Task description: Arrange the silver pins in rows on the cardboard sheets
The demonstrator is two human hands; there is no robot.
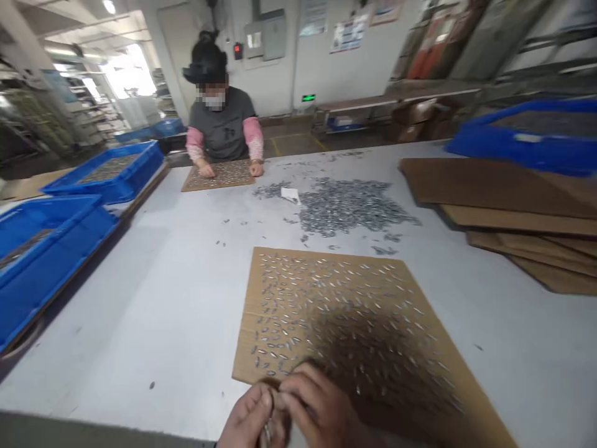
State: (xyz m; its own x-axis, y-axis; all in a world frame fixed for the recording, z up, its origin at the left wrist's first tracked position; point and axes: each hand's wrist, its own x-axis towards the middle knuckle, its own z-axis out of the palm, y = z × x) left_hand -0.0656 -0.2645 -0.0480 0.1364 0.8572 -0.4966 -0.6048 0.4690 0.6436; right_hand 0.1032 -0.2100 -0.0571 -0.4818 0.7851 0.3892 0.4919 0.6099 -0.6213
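left hand [249, 415] against right hand [321, 401], near cardboard [245, 362] with metal pieces [293, 342]

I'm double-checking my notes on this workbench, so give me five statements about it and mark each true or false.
1. The left hand and right hand are close together by the nearest cardboard sheet. True.
2. That sheet is bare. False: small metal pieces lie across it.
3. A grey heap lies beyond that sheet. True.
4. The cardboard pile is at the picture's left. False: the cardboard pile is at its right.
5. Across the table, a co-worker's hands are at another sheet. True.
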